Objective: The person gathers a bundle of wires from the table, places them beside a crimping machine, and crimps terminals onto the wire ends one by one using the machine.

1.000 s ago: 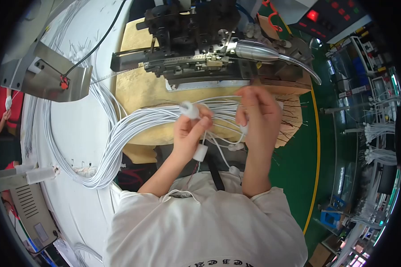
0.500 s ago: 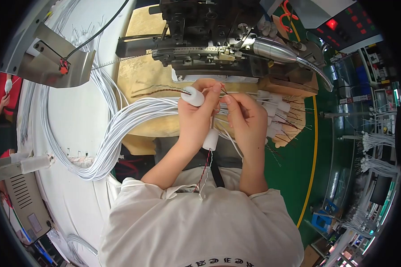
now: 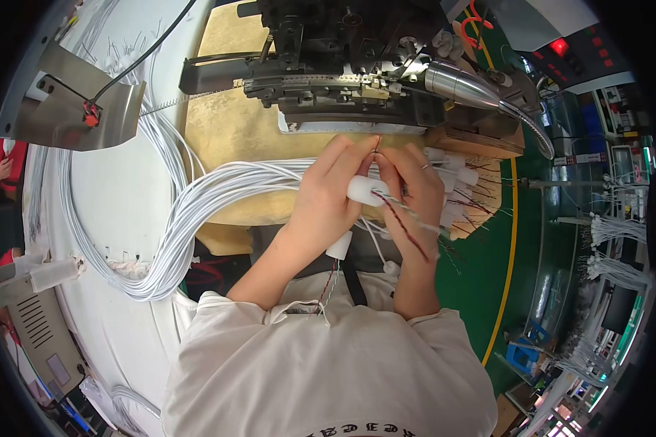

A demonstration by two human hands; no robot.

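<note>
Just in front of the black machine, my left hand [image 3: 326,182] and my right hand [image 3: 418,182] meet, both closed with their fingertips pinching a thin dark wire [image 3: 377,146]. A white cylindrical sleeve [image 3: 366,191] sits by my left hand's fingers, and twisted red-black and green-white wires [image 3: 404,226] run from it across my right hand. Below my left hand hangs a second white sleeve [image 3: 339,246], its twisted wires [image 3: 329,280] reaching down to the shirt. A bundle of white cables [image 3: 219,186] passes behind my hands. Which cable the pinched wire belongs to is hidden.
The black machine [image 3: 342,95], with a strip of metal terminals, stands ahead. A flexible metal lamp [image 3: 459,81] reaches in from the right. More white sleeves with bare wires [image 3: 466,178] lie right of my hands. A bent metal plate [image 3: 98,105] is at left; a person's hand [image 3: 5,169] shows beyond.
The upper white sleeve has swung from the left side of my left hand to its right, its wires now pointing right. Both hands have shifted slightly right, with fingertips closer together.
</note>
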